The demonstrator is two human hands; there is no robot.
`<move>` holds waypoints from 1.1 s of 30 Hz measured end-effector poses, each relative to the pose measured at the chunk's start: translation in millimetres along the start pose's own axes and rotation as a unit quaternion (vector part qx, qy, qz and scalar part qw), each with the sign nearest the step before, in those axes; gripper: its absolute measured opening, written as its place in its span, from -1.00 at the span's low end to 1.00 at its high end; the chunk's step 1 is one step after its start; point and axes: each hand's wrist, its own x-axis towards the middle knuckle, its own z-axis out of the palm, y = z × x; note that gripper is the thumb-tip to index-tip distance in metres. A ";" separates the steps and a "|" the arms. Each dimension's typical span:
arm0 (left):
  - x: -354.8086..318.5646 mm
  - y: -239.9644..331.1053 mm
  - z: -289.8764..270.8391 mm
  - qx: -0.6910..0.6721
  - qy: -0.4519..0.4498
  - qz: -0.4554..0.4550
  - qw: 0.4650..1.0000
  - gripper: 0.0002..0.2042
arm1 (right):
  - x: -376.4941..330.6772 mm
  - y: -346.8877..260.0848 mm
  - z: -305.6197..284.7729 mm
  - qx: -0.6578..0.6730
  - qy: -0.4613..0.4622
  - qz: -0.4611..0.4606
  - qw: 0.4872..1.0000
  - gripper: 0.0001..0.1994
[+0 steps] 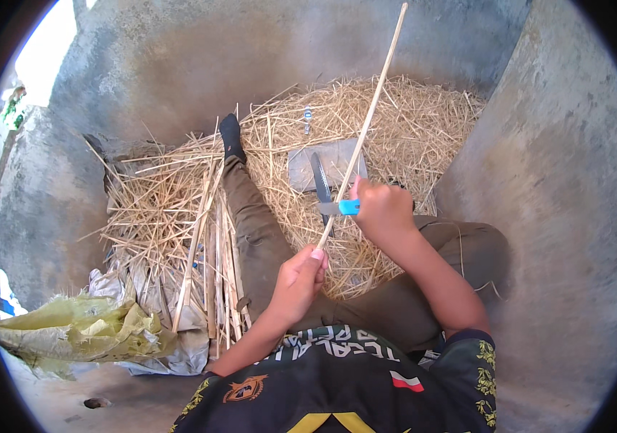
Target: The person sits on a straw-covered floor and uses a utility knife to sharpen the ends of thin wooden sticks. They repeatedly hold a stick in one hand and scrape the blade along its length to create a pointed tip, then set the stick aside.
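A long, pale bamboo strip [373, 101] slants up and away from my lap toward the far wall. My left hand [298, 284] is closed round its near end, the thumb lying along it. Closed as well, my right hand [386, 209] grips a knife with a blue handle [349, 207], and its short grey blade crosses the strip a little above my left hand. Beyond, a dark knife with a row of small holes or teeth [318, 172] rests partly on a grey block [300, 170]; the strip and the blade hide part of it.
Straw-like shavings [424, 123] cover the floor between concrete walls [554, 180]. Several loose strips [211, 267] lie beside my stretched-out left leg [254, 220]. A torn yellowish sack [92, 328] stands at the left. Past the block lies a small wristwatch-like object [307, 120].
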 end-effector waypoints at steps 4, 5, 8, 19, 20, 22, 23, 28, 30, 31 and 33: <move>-0.8 2.5 -1.0 -0.090 -0.057 -0.059 0.993 -0.70 | 2.4 6.3 -2.2 -0.013 0.006 0.062 0.998 -0.69; -0.8 1.2 -2.5 -0.110 -0.071 -0.073 0.989 -0.70 | 7.2 11.8 -5.7 -0.017 0.001 0.099 0.995 -0.69; -10.7 -9.8 6.0 -0.114 -0.099 -0.112 0.982 -0.70 | 37.8 62.3 -29.6 -0.062 0.000 0.263 0.963 -0.76; 7.7 6.9 -6.2 -0.116 -0.091 -0.088 0.985 -0.65 | -3.5 13.7 -4.3 0.006 -0.036 0.070 0.997 -0.80; 6.4 2.2 -6.6 -0.115 -0.082 -0.081 0.987 -0.65 | -5.8 10.5 3.2 0.010 -0.007 0.031 0.999 -0.78; 3.0 -3.5 -7.7 -0.114 -0.077 -0.083 0.987 -0.66 | 9.5 25.4 8.0 -0.018 -0.023 0.070 0.997 -0.81; 2.2 -5.5 -7.2 -0.118 -0.082 -0.090 0.986 -0.66 | 16.8 32.4 8.2 -0.035 -0.031 0.089 0.995 -0.82; 4.4 -3.3 -4.6 -0.123 -0.090 -0.100 0.983 -0.68 | 26.1 40.9 5.5 -0.002 -0.008 0.110 0.994 -0.90; 6.6 -1.1 -1.8 -0.116 -0.078 -0.101 0.985 -0.68 | 29.0 45.3 8.7 -0.012 -0.008 0.125 0.992 -0.92; 7.5 0.8 -1.5 -0.107 -0.075 -0.099 0.987 -0.68 | 30.3 46.1 12.3 -0.022 -0.008 0.130 0.991 -0.93; 5.9 1.8 -3.2 -0.087 -0.062 -0.096 0.990 -0.68 | 34.0 53.2 12.2 -0.042 -0.009 0.160 0.986 -0.92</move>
